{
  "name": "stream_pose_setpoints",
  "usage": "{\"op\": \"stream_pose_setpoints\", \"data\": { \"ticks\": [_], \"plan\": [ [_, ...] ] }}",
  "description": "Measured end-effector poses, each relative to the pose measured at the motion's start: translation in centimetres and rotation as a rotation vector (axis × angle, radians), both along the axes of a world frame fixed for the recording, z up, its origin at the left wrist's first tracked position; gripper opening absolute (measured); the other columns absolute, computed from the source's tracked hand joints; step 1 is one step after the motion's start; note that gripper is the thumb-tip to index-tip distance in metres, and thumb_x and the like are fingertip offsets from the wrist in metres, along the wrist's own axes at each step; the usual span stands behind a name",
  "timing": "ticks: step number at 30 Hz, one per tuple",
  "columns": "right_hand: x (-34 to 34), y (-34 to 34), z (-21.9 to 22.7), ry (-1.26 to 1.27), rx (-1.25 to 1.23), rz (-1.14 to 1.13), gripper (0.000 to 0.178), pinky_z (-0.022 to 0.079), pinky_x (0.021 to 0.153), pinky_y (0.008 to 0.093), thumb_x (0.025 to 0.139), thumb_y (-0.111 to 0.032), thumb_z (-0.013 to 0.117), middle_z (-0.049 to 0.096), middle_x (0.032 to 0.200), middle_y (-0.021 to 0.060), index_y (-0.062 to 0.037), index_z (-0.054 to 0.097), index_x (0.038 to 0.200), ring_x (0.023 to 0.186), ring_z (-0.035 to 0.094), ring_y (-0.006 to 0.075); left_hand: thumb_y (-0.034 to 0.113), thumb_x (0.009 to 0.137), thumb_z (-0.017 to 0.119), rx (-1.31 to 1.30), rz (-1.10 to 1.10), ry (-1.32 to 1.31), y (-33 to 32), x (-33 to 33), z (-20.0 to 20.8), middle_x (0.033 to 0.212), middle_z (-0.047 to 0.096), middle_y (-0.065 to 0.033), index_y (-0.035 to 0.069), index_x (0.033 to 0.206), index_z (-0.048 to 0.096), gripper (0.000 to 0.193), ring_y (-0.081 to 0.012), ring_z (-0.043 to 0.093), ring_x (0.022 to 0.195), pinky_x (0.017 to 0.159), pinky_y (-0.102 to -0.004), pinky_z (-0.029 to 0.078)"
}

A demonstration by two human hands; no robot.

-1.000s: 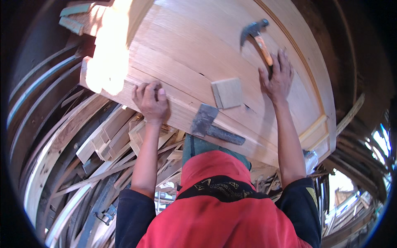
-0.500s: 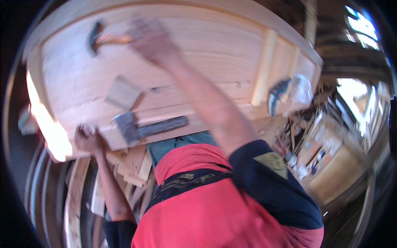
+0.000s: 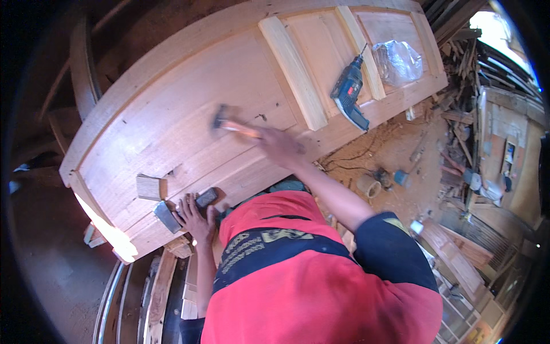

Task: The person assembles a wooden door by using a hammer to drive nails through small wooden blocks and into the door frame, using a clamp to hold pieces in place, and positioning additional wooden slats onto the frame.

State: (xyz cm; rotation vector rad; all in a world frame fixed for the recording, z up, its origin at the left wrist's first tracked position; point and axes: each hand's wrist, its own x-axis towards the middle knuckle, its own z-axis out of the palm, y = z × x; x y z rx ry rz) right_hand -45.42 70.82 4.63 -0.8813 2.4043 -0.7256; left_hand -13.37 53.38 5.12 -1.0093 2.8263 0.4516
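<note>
at frame centre a hammer [image 3: 229,123], judged head-heavy, stiff and best held low on its handle, is gripped by the closed right hand [image 3: 281,146] over the door [image 3: 172,126], while a dark tool [image 3: 200,199] is pressed under the left hand [image 3: 195,217] at lower left.

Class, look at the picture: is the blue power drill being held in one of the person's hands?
No. The blue power drill lies untouched on the wooden door panel, while the right hand grips a hammer.
</note>
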Motion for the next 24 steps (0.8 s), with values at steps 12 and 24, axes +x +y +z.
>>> {"op": "stream_pose_setpoints", "data": {
  "ticks": [12, 24],
  "plan": [
    [-5.0, 20.2, 2.3, 0.209, 0.055, -0.205, 0.034, 0.054, 0.067, 0.0465, 0.091, -0.033, 0.066, 0.069, 0.097, 0.014, -0.0072, 0.064, 0.113, 0.084, 0.068, 0.0375, 0.037, 0.087, 0.069, 0.006, 0.063, -0.139, 0.3, -3.4, 1.2, 0.143, 0.046, -0.011, 0.018, 0.141, 0.047, 0.062, -0.0299, 0.04, 0.136, 0.115, -0.0578, 0.018],
    [-8.4, 20.9, 0.9, 0.176, -0.068, -0.201, 0.03, 0.052, 0.069, 0.0447, 0.092, -0.031, 0.065, 0.066, 0.093, 0.0145, -0.0084, 0.064, 0.111, 0.084, 0.065, 0.0374, 0.035, 0.083, 0.072, 0.114, -0.002, -0.113, 0.8, -6.3, 3.1, 0.116, 0.059, -0.0122, 0.014, 0.133, 0.058, 0.056, -0.0306, 0.056, 0.112, 0.099, -0.048, 0.04]
  ]
}}
